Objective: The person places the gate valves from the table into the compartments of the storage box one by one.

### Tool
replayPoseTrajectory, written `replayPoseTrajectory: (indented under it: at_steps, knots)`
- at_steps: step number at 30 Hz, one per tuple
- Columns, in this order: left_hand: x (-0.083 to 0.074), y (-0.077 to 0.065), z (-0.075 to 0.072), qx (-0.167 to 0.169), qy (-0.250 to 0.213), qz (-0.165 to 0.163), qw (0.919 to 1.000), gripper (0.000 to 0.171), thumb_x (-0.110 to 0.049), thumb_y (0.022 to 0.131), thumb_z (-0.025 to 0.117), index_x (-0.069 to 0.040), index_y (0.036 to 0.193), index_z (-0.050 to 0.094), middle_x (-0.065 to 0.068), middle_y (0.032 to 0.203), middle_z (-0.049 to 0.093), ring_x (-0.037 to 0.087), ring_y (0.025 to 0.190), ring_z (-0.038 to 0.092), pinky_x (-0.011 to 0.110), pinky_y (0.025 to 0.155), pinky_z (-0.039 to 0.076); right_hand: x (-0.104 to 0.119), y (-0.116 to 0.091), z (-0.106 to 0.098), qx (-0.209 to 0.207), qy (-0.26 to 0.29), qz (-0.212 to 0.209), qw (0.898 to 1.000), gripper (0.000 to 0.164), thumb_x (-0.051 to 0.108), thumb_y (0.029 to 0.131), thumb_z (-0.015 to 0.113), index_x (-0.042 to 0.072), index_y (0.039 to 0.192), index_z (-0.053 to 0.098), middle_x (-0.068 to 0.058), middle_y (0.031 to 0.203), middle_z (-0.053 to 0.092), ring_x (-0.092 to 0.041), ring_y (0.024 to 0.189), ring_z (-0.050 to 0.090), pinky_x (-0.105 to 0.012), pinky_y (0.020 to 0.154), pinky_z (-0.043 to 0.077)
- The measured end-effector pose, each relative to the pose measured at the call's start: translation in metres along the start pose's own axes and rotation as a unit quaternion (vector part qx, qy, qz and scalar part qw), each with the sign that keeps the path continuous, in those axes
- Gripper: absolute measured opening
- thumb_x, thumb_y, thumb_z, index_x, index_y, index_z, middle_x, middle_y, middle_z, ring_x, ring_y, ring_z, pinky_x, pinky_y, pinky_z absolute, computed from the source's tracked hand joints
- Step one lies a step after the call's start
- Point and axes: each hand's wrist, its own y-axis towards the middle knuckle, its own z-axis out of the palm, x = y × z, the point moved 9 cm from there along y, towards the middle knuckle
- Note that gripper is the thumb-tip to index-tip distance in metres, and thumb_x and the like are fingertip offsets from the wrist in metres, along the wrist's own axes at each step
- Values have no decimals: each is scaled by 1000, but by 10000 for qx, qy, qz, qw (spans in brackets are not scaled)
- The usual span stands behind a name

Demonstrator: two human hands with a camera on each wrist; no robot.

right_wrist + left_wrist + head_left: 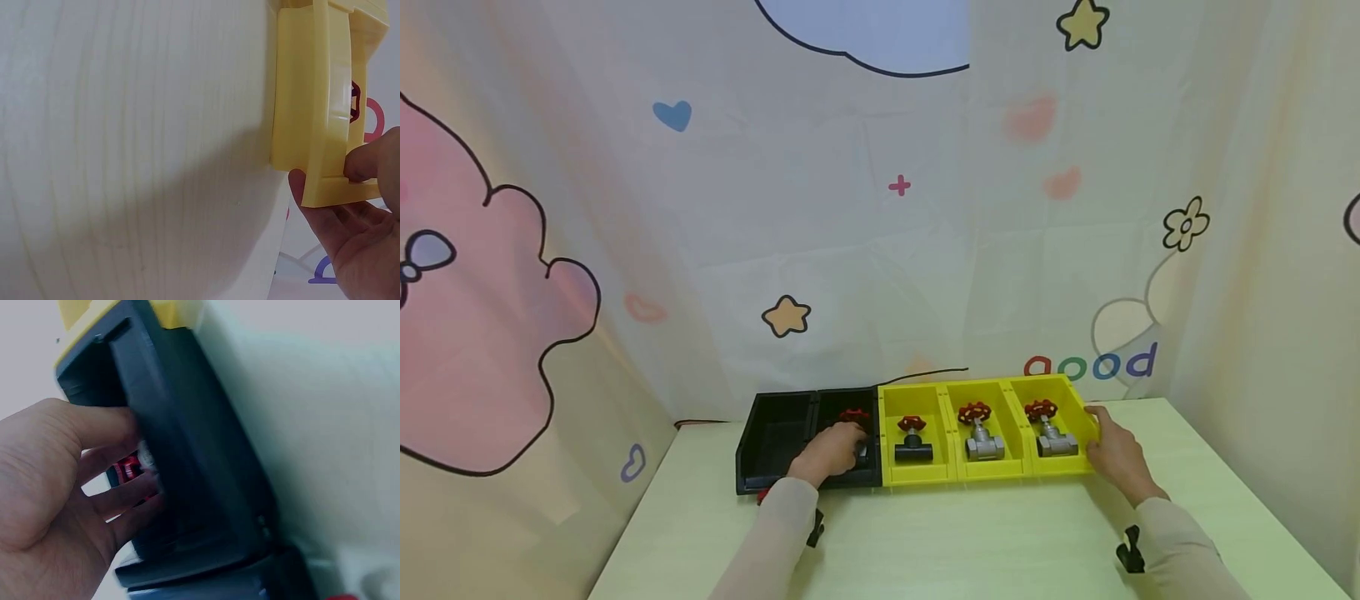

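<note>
My left hand (829, 454) reaches into the right of two black bins (844, 482). Its thumb and fingers are around a valve with a red handwheel (854, 416) and a metallic body (145, 454), which the hand and bin wall partly hide. At the far right end, my right hand (1122, 454) grips the side wall of the last yellow bin (317, 125), thumb over the rim and fingers outside. That bin and the middle yellow one each hold a silver valve (1056, 440) with a red handwheel; the left yellow bin holds a black-bodied valve (913, 450).
The bins stand in one row on a pale wooden table (970, 542), near a printed curtain (880, 250). Something red (763, 495) shows at the front of the left black bin, mostly behind the left forearm. A thin black cable (925, 373) lies behind the row.
</note>
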Motion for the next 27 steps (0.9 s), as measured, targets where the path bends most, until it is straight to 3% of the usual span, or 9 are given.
replayPoseTrajectory:
  at_steps: [5, 10, 18, 27]
  knots:
    - [-1, -3, -10, -14, -34, -100, 9999, 46, -5, 89, 68, -15, 133, 62, 6, 139, 58, 27, 125, 57, 45, 102, 49, -1, -2, 1, 34, 34, 72, 10000, 57, 2, 92, 51, -1, 144, 30, -41, 129, 49, -36, 84, 55, -47, 75, 55]
    - [-5, -8, -21, -83, 70, -136, 9998, 48, -10, 91, 66, -18, 138, 59, 5, 148, 51, 28, 131, 53, 44, 105, 47, -2, -2, 2, 113, 72, 200, 9997, 58, 1, 93, 51, -1, 146, 28, -40, 131, 47, -38, 88, 55, -49, 80, 56]
    - [-15, -25, -41, -490, 215, 58, 9986, 51, -19, 92, 68, -18, 141, 54, 5, 149, 48, 26, 128, 54, 44, 105, 48, -3, -1, 3, 163, 63, 244, 9995, 59, 2, 93, 51, 0, 147, 26, -40, 133, 45, -38, 88, 54, -49, 81, 56]
    - [-30, -48, -63, -870, 309, 137, 9956, 56, -27, 92, 69, -21, 145, 50, 5, 154, 43, 28, 138, 46, 47, 110, 43, -1, 0, 4, 154, 85, 194, 9997, 59, 2, 93, 51, -1, 146, 26, -40, 133, 46, -38, 89, 55, -51, 83, 56]
